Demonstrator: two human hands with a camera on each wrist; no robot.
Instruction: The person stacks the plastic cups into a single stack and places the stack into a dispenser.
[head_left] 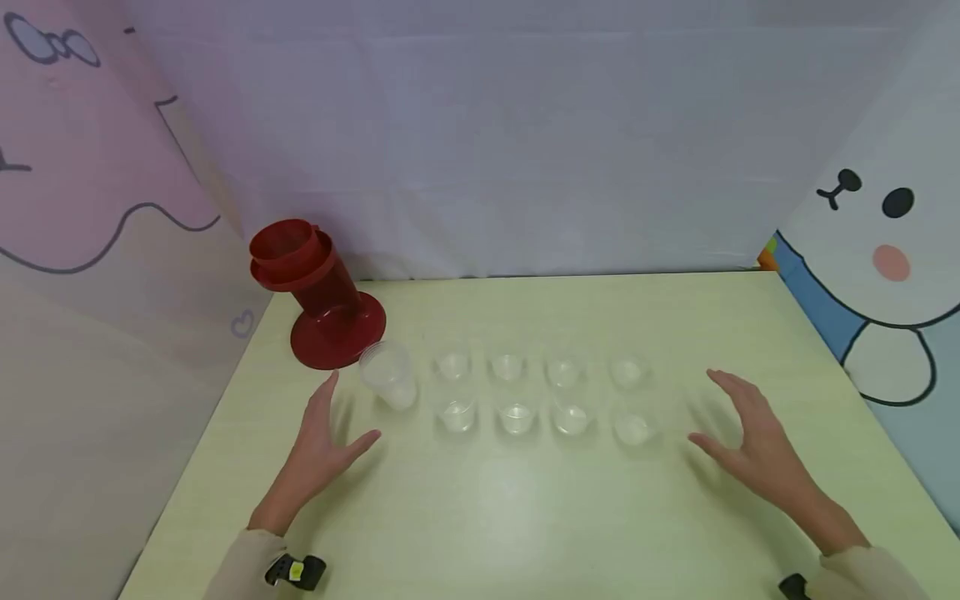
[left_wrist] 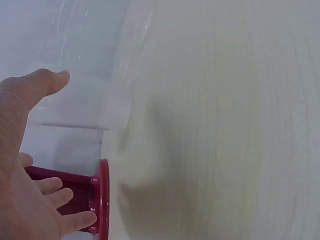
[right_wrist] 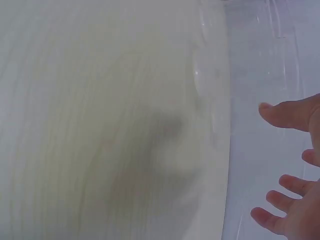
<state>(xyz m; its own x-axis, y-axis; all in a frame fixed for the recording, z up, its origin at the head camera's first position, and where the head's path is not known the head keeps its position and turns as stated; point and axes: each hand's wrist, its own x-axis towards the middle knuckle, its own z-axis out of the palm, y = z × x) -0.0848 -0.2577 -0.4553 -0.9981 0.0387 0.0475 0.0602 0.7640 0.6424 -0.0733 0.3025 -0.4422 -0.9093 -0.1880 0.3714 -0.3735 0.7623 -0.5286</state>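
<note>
My left hand (head_left: 318,457) hovers over the left of the table, fingers spread and holding nothing. Closest to it is a translucent plastic cup (head_left: 388,375), just beyond the thumb. A red cup-shaped holder (head_left: 330,304) on a round base stands at the back left; its base appears beside the fingers in the left wrist view. Clear plastic cups (head_left: 517,417) stand in two rows across the middle of the table. My right hand (head_left: 765,454), also spread and holding nothing, is to the right of the rows, nearest the end cup (head_left: 633,427).
The pale wood-grain table (head_left: 510,517) ends at a light fabric backdrop (head_left: 525,142). Printed cartoon panels flank it at left and right. A black band with a small device (head_left: 296,572) sits at the left sleeve.
</note>
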